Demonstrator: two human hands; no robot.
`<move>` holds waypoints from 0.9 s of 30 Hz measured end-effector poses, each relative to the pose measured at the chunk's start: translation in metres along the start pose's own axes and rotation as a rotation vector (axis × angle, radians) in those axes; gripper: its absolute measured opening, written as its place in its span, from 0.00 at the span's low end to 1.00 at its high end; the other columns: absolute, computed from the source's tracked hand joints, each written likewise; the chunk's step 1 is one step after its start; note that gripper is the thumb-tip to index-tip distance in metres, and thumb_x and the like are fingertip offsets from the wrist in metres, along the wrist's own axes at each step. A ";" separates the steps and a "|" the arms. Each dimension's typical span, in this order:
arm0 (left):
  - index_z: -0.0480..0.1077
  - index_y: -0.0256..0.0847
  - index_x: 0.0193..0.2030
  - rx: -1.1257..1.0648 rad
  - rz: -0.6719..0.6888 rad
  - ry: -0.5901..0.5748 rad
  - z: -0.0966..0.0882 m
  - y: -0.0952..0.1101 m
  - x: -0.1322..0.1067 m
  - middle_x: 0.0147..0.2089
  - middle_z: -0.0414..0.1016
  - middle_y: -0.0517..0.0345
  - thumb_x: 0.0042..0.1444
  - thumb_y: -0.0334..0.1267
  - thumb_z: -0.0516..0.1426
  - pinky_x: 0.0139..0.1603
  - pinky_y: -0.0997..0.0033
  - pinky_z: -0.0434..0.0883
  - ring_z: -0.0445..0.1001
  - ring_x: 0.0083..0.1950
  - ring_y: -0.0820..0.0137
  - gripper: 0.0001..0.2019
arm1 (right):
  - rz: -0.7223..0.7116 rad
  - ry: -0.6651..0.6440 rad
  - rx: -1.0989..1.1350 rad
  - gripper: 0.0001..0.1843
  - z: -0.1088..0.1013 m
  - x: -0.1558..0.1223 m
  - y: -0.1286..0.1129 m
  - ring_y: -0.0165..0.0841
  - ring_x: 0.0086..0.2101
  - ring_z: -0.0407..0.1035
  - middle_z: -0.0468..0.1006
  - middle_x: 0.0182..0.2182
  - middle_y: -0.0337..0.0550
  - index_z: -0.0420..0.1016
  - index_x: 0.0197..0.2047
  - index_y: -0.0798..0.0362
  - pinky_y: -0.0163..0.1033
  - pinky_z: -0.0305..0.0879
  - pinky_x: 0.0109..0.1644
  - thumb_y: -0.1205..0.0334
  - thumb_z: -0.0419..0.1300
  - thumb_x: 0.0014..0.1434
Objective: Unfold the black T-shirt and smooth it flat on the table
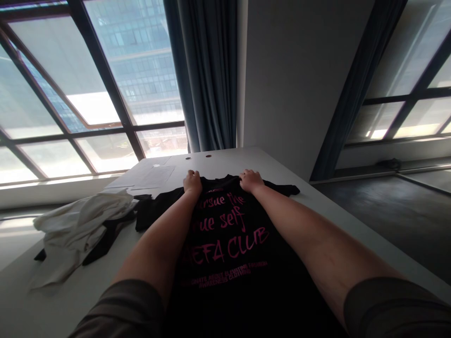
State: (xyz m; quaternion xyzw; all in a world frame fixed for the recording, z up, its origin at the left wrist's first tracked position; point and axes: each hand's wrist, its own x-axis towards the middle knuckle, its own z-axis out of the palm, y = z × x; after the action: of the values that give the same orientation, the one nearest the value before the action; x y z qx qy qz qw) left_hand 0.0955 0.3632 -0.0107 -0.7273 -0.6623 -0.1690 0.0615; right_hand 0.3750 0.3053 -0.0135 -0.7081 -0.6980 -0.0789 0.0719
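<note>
A black T-shirt (225, 244) with pink lettering lies spread on the white table, its collar at the far end and its hem toward me. My left hand (192, 182) is closed on the shirt's left shoulder, beside the collar. At the other side of the neckline, my right hand (251, 180) grips the right shoulder with curled fingers. Both arms reach straight forward over the shirt, and the left forearm covers the start of some printed words. The sleeves stick out to either side beyond my hands.
A crumpled heap of white and black clothes (88, 225) lies left of the shirt. Sheets of paper (150, 176) rest at the table's (282, 164) far left. Behind stand windows, a blue curtain (207, 75) and a grey pillar (292, 84). Bare floor (380, 206) shows at right.
</note>
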 end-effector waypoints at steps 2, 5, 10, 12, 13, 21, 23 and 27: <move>0.68 0.46 0.65 0.035 0.067 -0.135 0.017 0.001 -0.009 0.69 0.65 0.42 0.69 0.43 0.46 0.67 0.48 0.63 0.65 0.69 0.50 0.21 | 0.016 -0.122 0.045 0.26 0.019 -0.004 -0.002 0.51 0.62 0.61 0.68 0.63 0.56 0.71 0.64 0.49 0.58 0.54 0.66 0.47 0.51 0.70; 0.61 0.47 0.72 0.018 0.014 -0.306 0.038 -0.004 -0.014 0.77 0.56 0.43 0.69 0.54 0.41 0.69 0.40 0.60 0.57 0.74 0.44 0.30 | 0.047 -0.116 0.085 0.31 0.041 -0.005 0.002 0.51 0.65 0.59 0.64 0.68 0.56 0.66 0.69 0.50 0.59 0.52 0.69 0.43 0.47 0.72; 0.51 0.55 0.78 0.002 0.031 -0.416 0.044 -0.028 -0.003 0.81 0.46 0.53 0.66 0.64 0.39 0.74 0.33 0.52 0.42 0.80 0.42 0.37 | 0.006 -0.221 0.104 0.33 0.047 -0.003 0.048 0.47 0.72 0.48 0.52 0.75 0.47 0.58 0.75 0.45 0.57 0.44 0.74 0.42 0.46 0.73; 0.49 0.58 0.79 -0.001 0.059 -0.455 0.042 -0.038 0.001 0.81 0.44 0.56 0.66 0.65 0.39 0.75 0.35 0.49 0.40 0.81 0.44 0.37 | -0.061 -0.217 0.124 0.34 0.046 -0.009 0.082 0.44 0.73 0.48 0.54 0.75 0.50 0.59 0.75 0.49 0.49 0.45 0.75 0.45 0.49 0.72; 0.48 0.58 0.79 -0.002 0.074 -0.471 0.040 -0.043 0.002 0.82 0.42 0.57 0.66 0.65 0.39 0.76 0.37 0.48 0.40 0.81 0.45 0.37 | -0.047 -0.171 0.144 0.33 0.046 -0.015 0.102 0.43 0.72 0.50 0.56 0.74 0.51 0.60 0.75 0.51 0.47 0.46 0.75 0.46 0.48 0.73; 0.54 0.54 0.77 -0.003 0.152 -0.398 0.023 -0.058 -0.016 0.81 0.45 0.53 0.69 0.61 0.39 0.77 0.44 0.49 0.44 0.81 0.50 0.34 | 0.155 0.114 0.143 0.24 0.049 -0.077 0.213 0.44 0.62 0.67 0.74 0.61 0.55 0.75 0.63 0.54 0.45 0.60 0.68 0.58 0.54 0.67; 0.59 0.55 0.75 0.014 0.156 -0.360 0.014 -0.053 -0.029 0.80 0.49 0.52 0.69 0.61 0.40 0.76 0.40 0.48 0.46 0.80 0.49 0.33 | 0.239 0.189 0.097 0.25 0.043 -0.089 0.212 0.48 0.60 0.68 0.74 0.60 0.58 0.74 0.63 0.54 0.49 0.63 0.65 0.57 0.57 0.64; 0.60 0.56 0.74 0.069 0.218 -0.401 -0.007 -0.044 -0.060 0.78 0.55 0.50 0.68 0.63 0.42 0.74 0.33 0.49 0.54 0.76 0.47 0.32 | 0.348 0.149 0.033 0.21 0.030 -0.106 0.191 0.52 0.51 0.73 0.79 0.50 0.58 0.78 0.53 0.50 0.54 0.68 0.54 0.46 0.58 0.65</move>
State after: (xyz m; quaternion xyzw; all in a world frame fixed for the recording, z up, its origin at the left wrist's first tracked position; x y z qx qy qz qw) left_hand 0.0472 0.3094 -0.0296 -0.8111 -0.5841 0.0094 -0.0288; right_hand 0.5646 0.2056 -0.0633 -0.8090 -0.5590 -0.1058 0.1477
